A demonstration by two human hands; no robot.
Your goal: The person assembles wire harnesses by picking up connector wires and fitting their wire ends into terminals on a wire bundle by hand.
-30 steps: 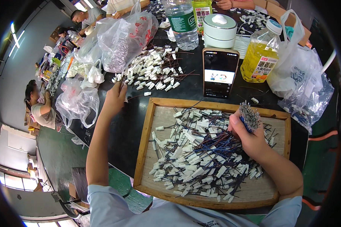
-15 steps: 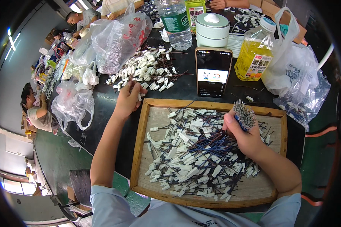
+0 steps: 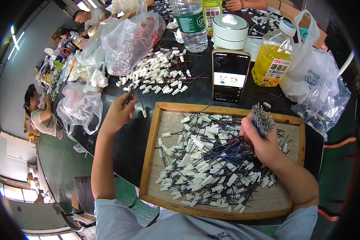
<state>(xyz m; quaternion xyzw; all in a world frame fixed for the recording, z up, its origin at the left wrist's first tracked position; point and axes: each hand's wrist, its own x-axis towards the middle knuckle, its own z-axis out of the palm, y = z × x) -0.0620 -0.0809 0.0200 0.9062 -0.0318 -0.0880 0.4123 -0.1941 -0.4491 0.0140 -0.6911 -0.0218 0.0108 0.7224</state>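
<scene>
Against the left edge of the near-left table, my left hand (image 3: 118, 115) is closed in a pinch on dark wires with white connectors. One white connector (image 3: 144, 113) hangs on its wire just right of the fingers. My right hand (image 3: 261, 145) is wrapped round a thick bundle of blue wires (image 3: 263, 124), bare metal tips upward, above the right part of a wooden tray (image 3: 151, 140). Many white connectors with dark and blue wires (image 3: 204, 172) lie heaped in the tray. Beyond my left hand is a second pile of white connectors (image 3: 164, 70) on the black table.
A phone (image 3: 230, 78) stands upright behind the tray, before a pale green lidded container (image 3: 230, 34). A water bottle (image 3: 191, 26) and a yellow drink bottle (image 3: 273, 54) stand nearby. Plastic bags (image 3: 128, 46) lie left and right. Other people work at the far and left sides.
My left hand has drawn back slightly to the left from the far pile, and a connector now dangles from it. My right hand keeps its hold on the bundle over the tray.
</scene>
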